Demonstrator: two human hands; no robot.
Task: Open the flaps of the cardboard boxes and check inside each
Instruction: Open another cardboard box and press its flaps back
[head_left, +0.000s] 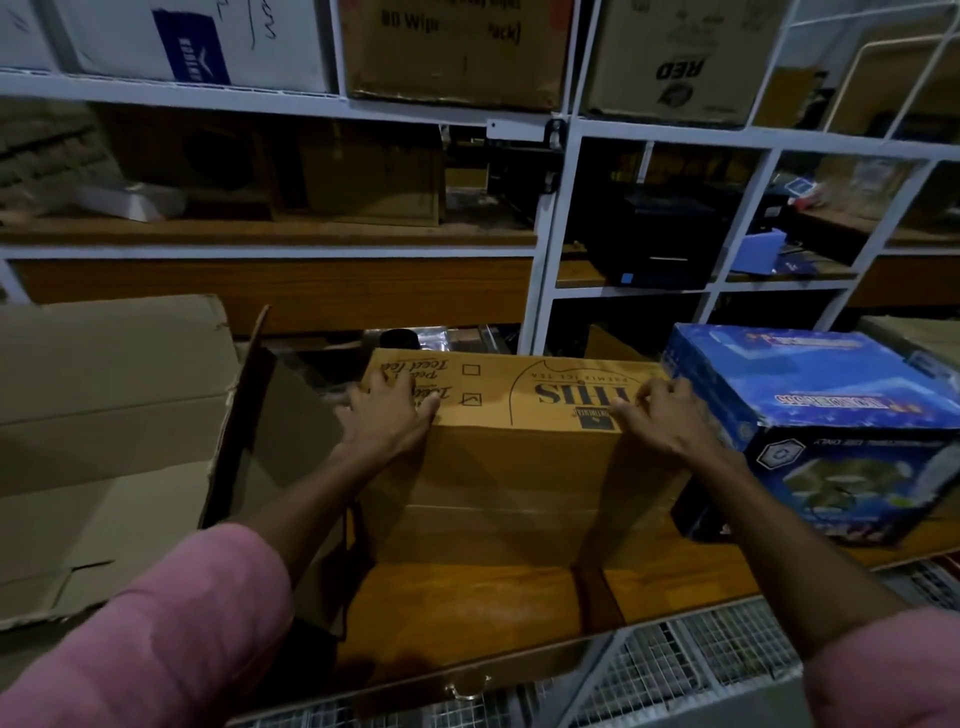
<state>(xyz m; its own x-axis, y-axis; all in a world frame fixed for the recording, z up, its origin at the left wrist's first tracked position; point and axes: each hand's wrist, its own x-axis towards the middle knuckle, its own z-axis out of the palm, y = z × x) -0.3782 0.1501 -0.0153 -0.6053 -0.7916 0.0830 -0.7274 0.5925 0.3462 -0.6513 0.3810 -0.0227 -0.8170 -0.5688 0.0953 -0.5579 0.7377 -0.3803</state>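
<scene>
A brown cardboard box (514, 467) printed with iced tea lettering stands on a wooden shelf in front of me, its top closed. My left hand (387, 415) lies on the box's top left corner, fingers spread over the edge. My right hand (660, 415) rests on the top right corner, fingers bent over the top face. To the left a larger plain cardboard box (104, 441) lies with its flaps (249, 395) open.
A blue printed box (821, 415) sits close against the right side of the brown box. The wooden shelf (467, 597) has a wire mesh rack (691, 660) below its front edge. White metal shelving (550, 234) behind holds more cartons and dark items.
</scene>
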